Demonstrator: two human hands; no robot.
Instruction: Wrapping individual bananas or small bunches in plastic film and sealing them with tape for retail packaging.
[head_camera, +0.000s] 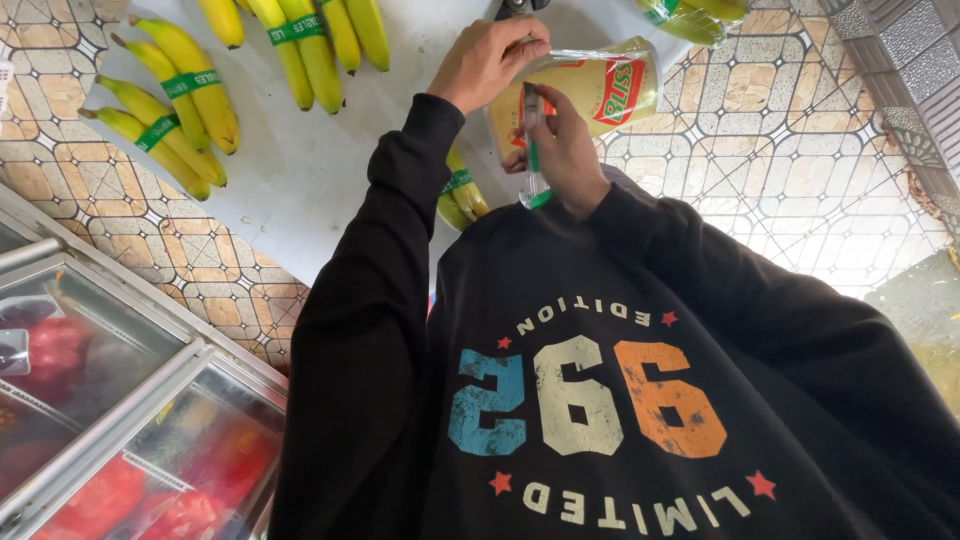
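My left hand (488, 58) grips the near end of a clear plastic packet (610, 88) filled with pale yellow contents and marked with a red label. My right hand (568, 150) is closed around a white pen with green ends (533, 150), its upper end pressed against the packet. Both hands are held out in front of my chest, above a white counter (300, 170). My black sleeves and printed sweatshirt (620, 400) fill the lower half of the view.
Bunches of yellow bananas with green bands (175, 100) lie on the white counter, with more (300, 40) at the top and one bunch (460, 195) beneath my hands. A glass-lidded freezer (110, 400) holding red packages stands at lower left. The floor is patterned tile (790, 150).
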